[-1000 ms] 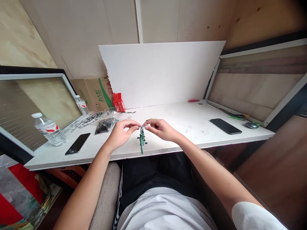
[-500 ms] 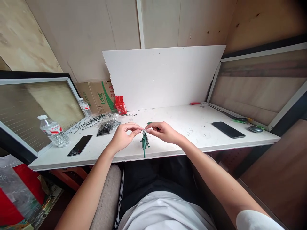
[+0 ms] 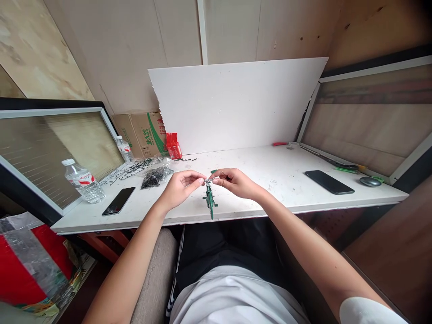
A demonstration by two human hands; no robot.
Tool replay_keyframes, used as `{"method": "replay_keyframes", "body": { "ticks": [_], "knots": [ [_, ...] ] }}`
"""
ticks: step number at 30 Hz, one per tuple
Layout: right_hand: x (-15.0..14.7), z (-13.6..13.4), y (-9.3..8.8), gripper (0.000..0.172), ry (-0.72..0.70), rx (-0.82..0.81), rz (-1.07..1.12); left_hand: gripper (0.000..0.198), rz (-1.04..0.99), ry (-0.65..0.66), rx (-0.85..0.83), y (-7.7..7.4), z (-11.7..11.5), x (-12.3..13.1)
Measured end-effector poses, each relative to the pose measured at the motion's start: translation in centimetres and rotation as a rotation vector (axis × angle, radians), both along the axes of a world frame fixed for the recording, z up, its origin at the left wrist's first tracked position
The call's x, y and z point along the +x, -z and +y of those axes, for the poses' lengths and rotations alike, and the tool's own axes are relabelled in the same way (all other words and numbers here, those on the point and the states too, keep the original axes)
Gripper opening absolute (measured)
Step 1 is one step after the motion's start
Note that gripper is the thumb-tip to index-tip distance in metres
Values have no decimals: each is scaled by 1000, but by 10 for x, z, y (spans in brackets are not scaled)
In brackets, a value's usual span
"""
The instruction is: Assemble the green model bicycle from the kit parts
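Pinched fingertips of your left hand (image 3: 180, 190) close on one end of the silver handlebar of a small green model bicycle (image 3: 209, 202); your right hand (image 3: 238, 184) has thumb and forefinger at the opposite end, and its exact contact is too small to confirm. The bicycle is between your hands, over the near edge of the white table (image 3: 270, 168), with one wheel pointing toward you. Whether that wheel touches the surface cannot be told.

A green piece (image 3: 213, 171) lies just beyond your right fingertips. To the left of your left hand, a clear bag (image 3: 155, 174) of dark parts rests near black part frames (image 3: 133, 170). Further left are a black phone (image 3: 119, 201), lying flat, and a water bottle (image 3: 84, 182), noted as tilted. At the right side, a second phone (image 3: 329, 182) lies flat, near a computer mouse (image 3: 370, 181). Against the white board (image 3: 236, 108), a red box (image 3: 173, 146) stands at the left end.
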State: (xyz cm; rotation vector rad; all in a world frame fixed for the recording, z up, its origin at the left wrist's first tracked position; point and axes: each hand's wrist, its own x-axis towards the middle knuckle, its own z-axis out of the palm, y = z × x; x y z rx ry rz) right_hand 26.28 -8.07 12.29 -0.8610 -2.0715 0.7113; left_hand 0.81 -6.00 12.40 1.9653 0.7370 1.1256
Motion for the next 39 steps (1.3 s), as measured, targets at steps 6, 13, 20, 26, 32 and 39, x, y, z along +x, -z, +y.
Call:
{"method": "replay_keyframes", "body": {
  "ticks": [6, 13, 20, 26, 32, 39],
  "knots": [
    [2, 1, 0, 44, -19, -8, 13, 35, -16, 32, -80, -3, 0, 0],
    [4, 4, 3, 47, -8, -3, 3, 37, -30, 50, -124, 2, 4, -1],
    [2, 0, -1, 46, 15, 15, -3, 37, -48, 70, -89, -1, -1, -1],
    [3, 1, -1, 46, 21, 0, -15, 37, -42, 57, -56, 3, 3, 0],
    [3, 2, 0, 46, 12, -2, -10, 36, -47, 37, -39, 5, 5, 0],
    [4, 1, -1, 45, -9, -38, 8, 34, -59, 34, -54, 3, 3, 0]
  ]
}}
